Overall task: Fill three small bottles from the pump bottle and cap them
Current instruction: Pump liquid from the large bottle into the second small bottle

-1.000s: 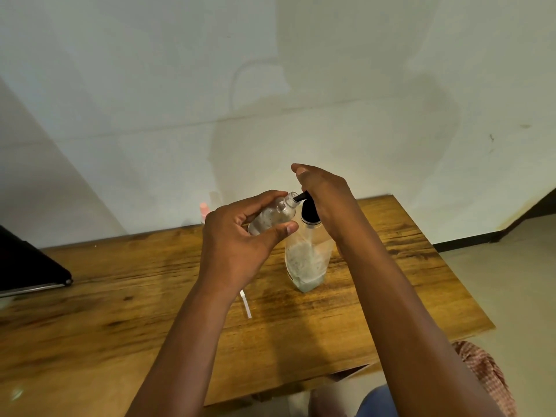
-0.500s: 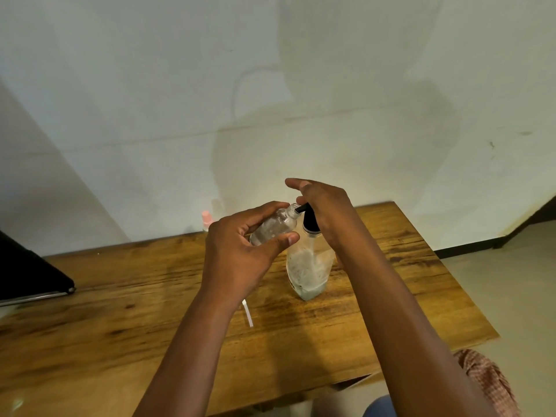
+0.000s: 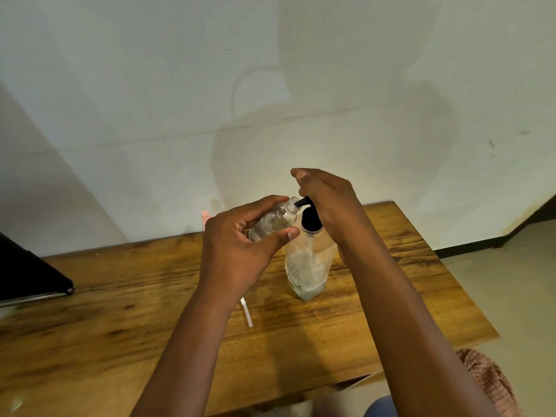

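Gripped between the thumb and curled fingers of the left hand (image 3: 237, 251), a small clear bottle (image 3: 272, 221) is held tilted above the table, its long axis running from lower left to upper right and its open neck pointing at the black spout of the pump bottle (image 3: 307, 260). Right hand (image 3: 328, 203) rests on the pump head with fingers bent over it, pressing down; the spout tip sits at the small bottle's mouth. Compared with half a second ago, both hands and both bottles keep nearly the same arrangement, the small bottle at much the same tilt and the spout still at its mouth. Small bottle: round, transparent plastic, speckled inside with droplets or foam. Pump bottle: upright on the wooden table (image 3: 120, 311), clear-walled, with a black collar and pale, cloudy contents in its lower part. A thin white strip (image 3: 246, 312) lies flat on the grained, brown tabletop just below the left wrist. A pink object (image 3: 205, 216) shows behind the left hand, mostly hidden.
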